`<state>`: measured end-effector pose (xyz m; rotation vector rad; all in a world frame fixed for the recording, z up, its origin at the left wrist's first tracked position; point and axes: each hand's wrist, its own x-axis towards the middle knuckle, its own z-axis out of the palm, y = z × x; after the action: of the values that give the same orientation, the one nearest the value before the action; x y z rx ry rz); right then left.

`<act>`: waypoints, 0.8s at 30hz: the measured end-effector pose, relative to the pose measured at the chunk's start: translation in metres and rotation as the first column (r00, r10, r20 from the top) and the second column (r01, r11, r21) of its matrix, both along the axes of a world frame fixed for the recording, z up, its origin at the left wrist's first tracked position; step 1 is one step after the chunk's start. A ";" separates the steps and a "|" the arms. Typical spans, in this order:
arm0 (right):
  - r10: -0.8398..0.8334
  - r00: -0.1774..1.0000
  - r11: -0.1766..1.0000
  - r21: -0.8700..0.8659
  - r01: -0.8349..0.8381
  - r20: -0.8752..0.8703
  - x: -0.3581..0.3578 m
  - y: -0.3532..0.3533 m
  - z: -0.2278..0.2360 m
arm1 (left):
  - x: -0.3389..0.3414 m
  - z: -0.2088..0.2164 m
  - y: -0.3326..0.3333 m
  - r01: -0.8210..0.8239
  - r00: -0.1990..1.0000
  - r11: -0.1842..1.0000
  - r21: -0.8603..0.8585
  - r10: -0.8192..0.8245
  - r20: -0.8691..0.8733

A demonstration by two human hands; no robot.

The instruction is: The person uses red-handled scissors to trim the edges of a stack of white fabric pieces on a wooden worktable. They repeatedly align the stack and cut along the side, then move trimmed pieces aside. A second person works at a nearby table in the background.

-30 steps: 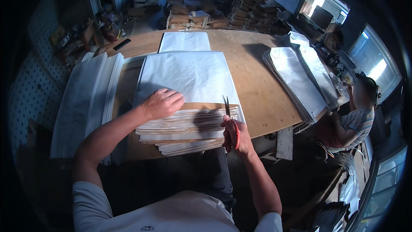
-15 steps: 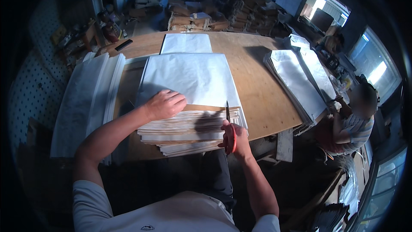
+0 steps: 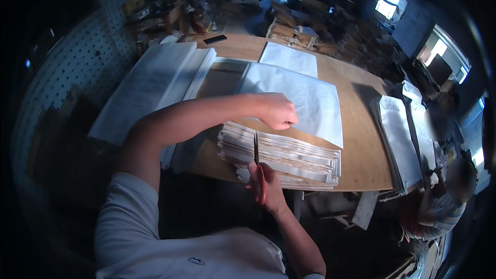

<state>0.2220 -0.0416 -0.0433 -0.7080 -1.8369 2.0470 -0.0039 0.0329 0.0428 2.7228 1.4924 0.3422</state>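
Observation:
On the table lies a thick stack of white paper sheets or bags (image 3: 305,101), its layered near edges (image 3: 289,160) showing white and brown. My left hand (image 3: 279,111) is closed over the near edge of the top sheet, fingers pressed together; whether paper is pinched in them is hidden. My right hand (image 3: 271,188) grips red-handled scissors (image 3: 261,183) just in front of the stack. Their dark blades point away from me, over the left part of the layered edges, and appear nearly closed.
Another white stack (image 3: 150,85) lies at the left of the wooden table (image 3: 361,124), more white stacks (image 3: 398,134) at the right. A dark flat object (image 3: 215,39) rests by the far edge. A person (image 3: 439,206) sits at the right. Piled bundles (image 3: 292,28) stand beyond the table.
The view has turned left, shifting the table rightward. My left hand has moved right across the stack, its fingers now closed. The scissors have gone from the stack's right side to its left part.

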 end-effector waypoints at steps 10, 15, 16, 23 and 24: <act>-0.016 1.000 0.996 -0.089 0.018 0.020 -0.068 -0.016 0.009 | 0.008 -0.014 0.015 -0.015 0.997 0.995 -0.095 0.008 -0.074; -0.076 0.997 0.996 -0.051 0.078 0.026 -0.088 -0.016 0.008 | 0.007 -0.012 0.018 0.007 0.998 0.992 -0.128 -0.015 -0.062; -0.085 0.996 0.995 -0.053 0.087 0.040 -0.091 -0.016 0.008 | 0.007 -0.012 0.019 0.009 0.998 0.991 -0.132 -0.017 -0.059; -0.098 0.994 0.994 -0.039 0.100 0.047 -0.096 -0.016 -0.001 | 0.008 -0.013 0.018 0.008 0.998 0.991 -0.131 -0.015 -0.054; -0.115 0.992 0.991 0.078 0.111 0.043 -0.097 -0.013 -0.007 | 0.008 -0.013 0.019 0.015 0.999 0.992 -0.126 -0.021 -0.050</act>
<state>0.1250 -0.0544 -0.0501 -0.8268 -1.8444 1.8957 0.0044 0.0515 0.0299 2.6637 1.4469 0.1732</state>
